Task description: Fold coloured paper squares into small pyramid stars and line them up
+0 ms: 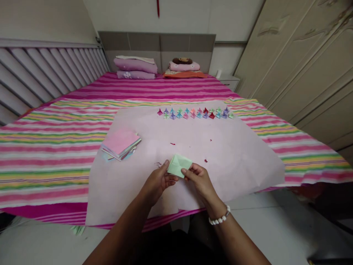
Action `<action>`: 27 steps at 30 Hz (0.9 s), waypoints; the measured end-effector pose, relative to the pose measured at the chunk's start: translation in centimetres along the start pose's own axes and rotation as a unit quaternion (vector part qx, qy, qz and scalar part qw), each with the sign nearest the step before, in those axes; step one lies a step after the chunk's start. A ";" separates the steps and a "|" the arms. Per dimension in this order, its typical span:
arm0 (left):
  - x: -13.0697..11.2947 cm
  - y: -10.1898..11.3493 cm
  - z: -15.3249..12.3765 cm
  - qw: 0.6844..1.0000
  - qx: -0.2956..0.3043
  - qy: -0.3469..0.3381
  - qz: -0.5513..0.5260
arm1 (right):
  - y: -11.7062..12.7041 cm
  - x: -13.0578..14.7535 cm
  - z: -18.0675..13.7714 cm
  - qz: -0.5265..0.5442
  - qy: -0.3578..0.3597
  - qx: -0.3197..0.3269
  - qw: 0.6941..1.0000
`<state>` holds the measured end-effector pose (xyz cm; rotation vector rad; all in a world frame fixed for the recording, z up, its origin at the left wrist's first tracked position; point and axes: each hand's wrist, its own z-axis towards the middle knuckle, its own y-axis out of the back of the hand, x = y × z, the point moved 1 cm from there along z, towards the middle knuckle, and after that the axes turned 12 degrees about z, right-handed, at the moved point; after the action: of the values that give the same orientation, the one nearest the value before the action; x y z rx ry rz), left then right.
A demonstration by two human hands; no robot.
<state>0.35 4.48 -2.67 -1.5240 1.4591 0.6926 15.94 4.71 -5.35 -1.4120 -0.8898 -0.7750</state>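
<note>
A folded square of light green origami paper (178, 164) is held up between both hands, with crease lines across its face. My left hand (159, 180) pinches its left corner, thumb along the edge and fingers curled beneath. On the opposite side, my right hand (199, 178) grips the lower right corner, its thumb lying on the paper's face and the fingers behind. Below the paper lies a large pale sheet (239, 165) spread over the bed. A white beaded bracelet (220, 217) circles my right wrist.
Left on the sheet is a stack of coloured paper squares (121, 142), pink on top. Two rows of small folded paper pieces (193, 113) line the far side. Dark red scraps (206, 161) lie about. Folded bedding (135, 68) rests near the headboard; a green paper piece (78, 230) is on the floor.
</note>
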 end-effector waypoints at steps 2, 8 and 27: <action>-0.1 0.2 -0.1 0.995 -0.007 -0.069 0.079 | 0.0 0.0 0.0 0.003 -0.006 -0.003 1.000; 0.0 0.3 0.0 0.978 -0.029 -0.160 0.134 | -0.5 -0.2 -0.4 -0.006 -0.030 0.003 1.000; 0.2 1.1 0.1 0.924 -0.072 -0.336 0.171 | -0.5 -0.5 -0.6 -0.008 0.001 0.001 1.000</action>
<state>-0.69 4.61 -3.13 -0.9741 1.1511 1.3995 15.27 4.10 -5.53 -1.4031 -0.9015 -0.7882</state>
